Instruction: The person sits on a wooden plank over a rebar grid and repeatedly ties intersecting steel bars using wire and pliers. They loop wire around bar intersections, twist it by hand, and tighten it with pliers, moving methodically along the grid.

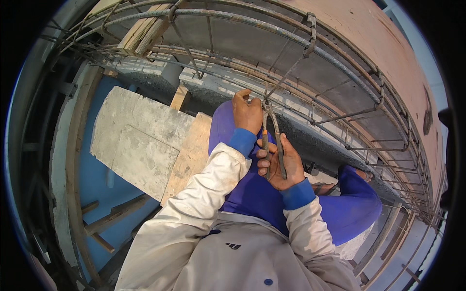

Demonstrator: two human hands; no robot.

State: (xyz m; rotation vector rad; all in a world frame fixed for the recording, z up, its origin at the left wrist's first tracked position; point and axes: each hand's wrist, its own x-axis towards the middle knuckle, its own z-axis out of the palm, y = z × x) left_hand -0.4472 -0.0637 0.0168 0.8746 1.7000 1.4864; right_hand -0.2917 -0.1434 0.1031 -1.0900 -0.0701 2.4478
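Tower pincers (271,142) with dark, worn handles are in my right hand (285,160), the handles a little apart. Their jaws touch the foot of a stirrup bar (285,78) where it meets a lower rebar (291,108) of the cage; thin tie wire shows there. Close to the jaws, on their left, my left hand (247,111) has its fingers curled beside the bar. Whether it pinches a wire end cannot be told. Above both hands curves the upper rebar (233,15) of the cage.
A concrete-stained board (142,134) and a plywood piece (187,156) lie at my left. A wood block (143,32) is wedged in the cage at upper left. Light masonry blocks (218,82) run beneath the cage, beside a dark gap. Timber pieces (116,214) are at lower left.
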